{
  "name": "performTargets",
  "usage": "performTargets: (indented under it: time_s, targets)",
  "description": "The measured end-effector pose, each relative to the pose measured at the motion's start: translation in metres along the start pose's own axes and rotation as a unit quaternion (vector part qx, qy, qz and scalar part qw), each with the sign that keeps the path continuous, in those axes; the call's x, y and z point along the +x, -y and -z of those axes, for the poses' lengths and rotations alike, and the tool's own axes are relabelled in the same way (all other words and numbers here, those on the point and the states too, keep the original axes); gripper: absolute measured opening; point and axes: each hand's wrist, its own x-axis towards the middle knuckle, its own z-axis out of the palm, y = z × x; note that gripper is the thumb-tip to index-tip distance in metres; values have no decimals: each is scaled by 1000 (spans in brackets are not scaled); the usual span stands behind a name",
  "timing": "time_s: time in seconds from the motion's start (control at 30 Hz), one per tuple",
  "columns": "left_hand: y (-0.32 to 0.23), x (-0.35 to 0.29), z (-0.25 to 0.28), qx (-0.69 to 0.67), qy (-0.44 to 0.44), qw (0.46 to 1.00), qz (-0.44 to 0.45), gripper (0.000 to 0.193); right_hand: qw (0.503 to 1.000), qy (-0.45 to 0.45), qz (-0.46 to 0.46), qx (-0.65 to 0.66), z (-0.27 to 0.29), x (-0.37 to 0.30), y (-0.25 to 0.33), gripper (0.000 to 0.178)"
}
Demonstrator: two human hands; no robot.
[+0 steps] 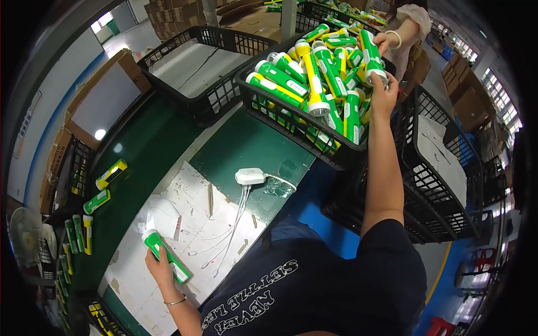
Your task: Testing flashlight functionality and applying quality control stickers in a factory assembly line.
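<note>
Fingers of the right hand [384,89] pinched a green torch [371,53] in the upper-right crate [291,120], its length running up-frame. Left hand [159,266], lower left, gripped another torch [165,255].

Flashlights [314,78]: glossy green/yellow plastic. Crate [291,120]: black matt plastic lattice. Counter [162,140]: smooth green w/ worn, scuffed white sheet [185,224], prob. paper.

A green workbench [246,145] lies between the hands. Beyond the left hand stand cardboard boxes [106,95] and a bright doorway [103,22]; right of the right hand, windows [499,95] over blue floor [448,280].
</note>
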Motion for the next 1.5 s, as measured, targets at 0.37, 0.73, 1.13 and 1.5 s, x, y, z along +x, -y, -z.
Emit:
performTargets:
  time_s: [0.37, 0.73, 1.13, 1.5]
  targets:
    - [7, 1, 18, 158, -107, 977, -95, 61, 919, 360, 21, 161, -27, -83, 96, 62]
    - [-161, -32, 35, -140, -8, 939, -313, 74, 694, 678, -90, 225, -104, -178, 114, 74]
    - [-136, -47, 34, -309, 45, 911, -270, 53, 620, 705, -209, 274, -132, -231, 117, 66]
    - [-130, -51, 28, -269, -29, 901, -340, 53, 604, 713, -224, 278, -135, -233, 109, 68]
